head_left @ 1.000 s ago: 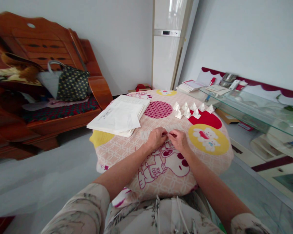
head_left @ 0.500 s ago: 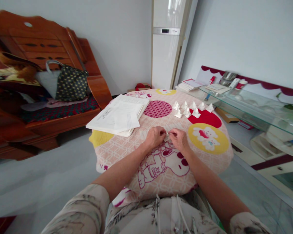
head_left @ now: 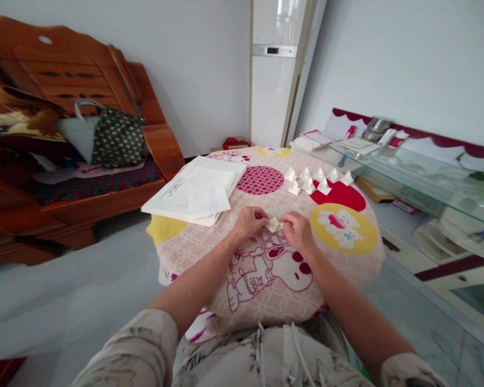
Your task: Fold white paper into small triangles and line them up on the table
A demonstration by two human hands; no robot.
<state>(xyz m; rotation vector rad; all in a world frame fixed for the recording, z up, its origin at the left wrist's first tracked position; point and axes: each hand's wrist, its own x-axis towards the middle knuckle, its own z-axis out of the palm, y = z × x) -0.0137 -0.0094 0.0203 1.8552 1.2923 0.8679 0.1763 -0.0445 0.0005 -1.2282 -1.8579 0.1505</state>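
A small folded white paper piece (head_left: 273,224) lies between my two hands on the patterned pink cloth (head_left: 193,244) of a round table. My left hand (head_left: 249,221) has its fingers curled and pinches the piece's left edge. On the other side my right hand (head_left: 298,231) pinches its right edge. Several finished folded paper shapes (head_left: 317,181) stand in a cluster further back on the table. A stack of white printed sheets (head_left: 197,191) lies at the table's left back.
A wooden bench (head_left: 76,134) with a dark patterned bag (head_left: 116,137) stands to the left. A tall white cabinet unit (head_left: 276,72) is in the corner. On the right, a glass shelf (head_left: 419,177) carries papers, booklets and small containers.
My hands have drawn slightly apart, and the folded paper piece now shows between them. Before, it was mostly hidden under my fingers.
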